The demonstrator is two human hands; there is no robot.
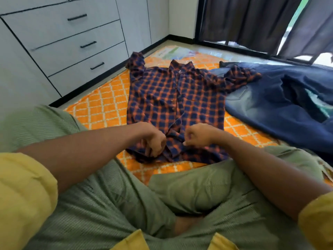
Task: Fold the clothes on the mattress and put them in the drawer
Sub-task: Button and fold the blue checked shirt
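A navy and orange checked shirt (pixel 165 98) lies spread front-up on the orange patterned mattress (pixel 100 105), collar at the far end, sleeves out to both sides. My left hand (pixel 154 139) grips the shirt's near hem on the left of the button line. My right hand (pixel 196 135) pinches the hem fabric on the right of it. Blue jeans (pixel 270 107) lie crumpled on the mattress to the right, under the shirt's right sleeve. The white drawers (pixel 72 49) with black handles stand shut at the left.
I sit cross-legged in green trousers (pixel 126 204) at the near edge of the mattress. Dark curtains (pixel 248 20) hang over a glass door at the far right. A clear plastic sheet (pixel 180 52) lies on the floor beyond the mattress.
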